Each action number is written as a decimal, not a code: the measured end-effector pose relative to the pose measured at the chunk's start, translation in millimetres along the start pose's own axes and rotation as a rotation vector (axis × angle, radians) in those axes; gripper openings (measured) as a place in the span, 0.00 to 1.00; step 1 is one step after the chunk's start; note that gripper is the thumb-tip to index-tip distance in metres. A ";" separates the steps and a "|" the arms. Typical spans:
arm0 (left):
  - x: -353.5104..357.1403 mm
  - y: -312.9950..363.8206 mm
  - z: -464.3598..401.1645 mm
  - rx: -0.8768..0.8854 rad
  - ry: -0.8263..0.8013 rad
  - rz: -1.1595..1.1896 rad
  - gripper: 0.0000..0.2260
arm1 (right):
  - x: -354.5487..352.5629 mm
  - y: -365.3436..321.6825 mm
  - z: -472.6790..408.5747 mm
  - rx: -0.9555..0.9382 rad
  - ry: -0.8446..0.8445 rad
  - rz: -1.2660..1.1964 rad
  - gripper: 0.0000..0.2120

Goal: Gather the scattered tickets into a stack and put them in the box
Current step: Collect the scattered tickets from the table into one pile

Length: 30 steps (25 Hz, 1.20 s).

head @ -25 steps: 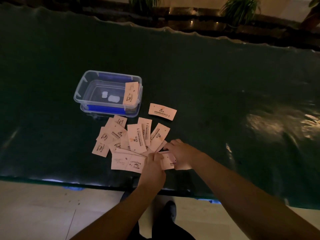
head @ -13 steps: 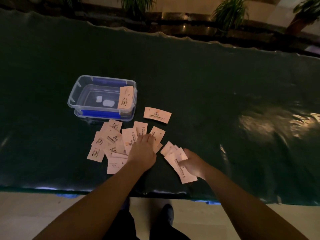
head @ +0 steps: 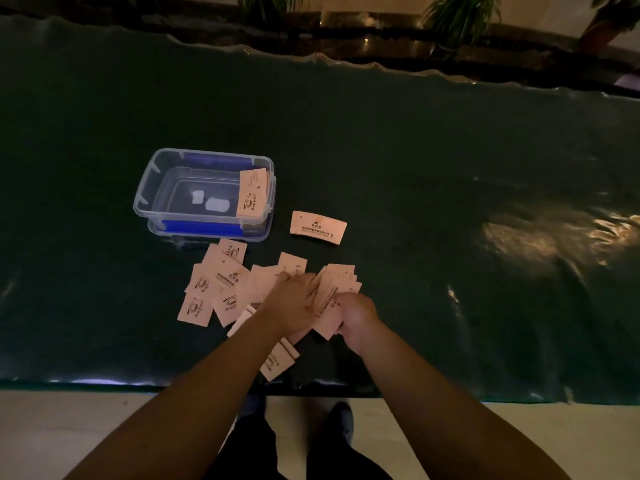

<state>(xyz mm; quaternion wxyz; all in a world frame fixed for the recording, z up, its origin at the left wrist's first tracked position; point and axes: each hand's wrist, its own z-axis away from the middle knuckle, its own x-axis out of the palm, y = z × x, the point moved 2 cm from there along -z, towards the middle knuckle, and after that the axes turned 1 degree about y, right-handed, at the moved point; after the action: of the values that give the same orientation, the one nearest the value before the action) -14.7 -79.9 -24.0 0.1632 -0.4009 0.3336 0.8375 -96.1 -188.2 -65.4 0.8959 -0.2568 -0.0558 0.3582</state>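
Several pale pink tickets [head: 221, 282] lie scattered on the dark green table cover, just in front of a clear plastic box [head: 152, 188] with blue latches. One ticket [head: 252, 194] leans inside the box against its right wall. A single ticket [head: 318, 227] lies apart, right of the box. My right hand [head: 356, 313] grips a fanned bunch of tickets [head: 334, 289]. My left hand [head: 294, 303] presses against that bunch from the left, fingers on it. More tickets [head: 277, 363] poke out beneath my left wrist.
The green cover [head: 450, 202] spreads wide to the right and far side, with a glare patch at the right. Its near edge runs just below my wrists, above a light floor and my shoes. Potted plants [head: 460, 15] stand beyond the far edge.
My left hand has moved right from the scattered pile to meet the bunch. My right hand has lifted the bunch up and left, between both hands.
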 end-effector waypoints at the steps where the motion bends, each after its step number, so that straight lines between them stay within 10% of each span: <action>1: 1.3 -2.7 0.0 0.001 0.016 0.072 0.24 | 2.3 -1.3 -1.5 0.006 0.015 0.021 0.12; 15: 1.8 -57.0 54.0 -0.201 0.410 0.529 0.16 | 9.8 -16.1 -1.2 -0.046 0.079 0.199 0.11; 22: 48.8 -65.0 100.9 -0.625 0.259 0.504 0.39 | -15.1 -36.3 -0.7 -0.107 0.091 0.279 0.10; 30: 56.6 -53.1 91.2 -0.769 0.345 0.760 0.29 | -29.1 -31.4 0.4 -0.036 -0.025 0.235 0.11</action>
<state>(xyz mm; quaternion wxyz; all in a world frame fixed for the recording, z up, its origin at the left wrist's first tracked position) -72.7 21.8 -49.3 -0.3642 -0.4145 0.1474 0.8209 -98.4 -226.8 -46.9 0.8421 -0.2734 -0.0428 0.4629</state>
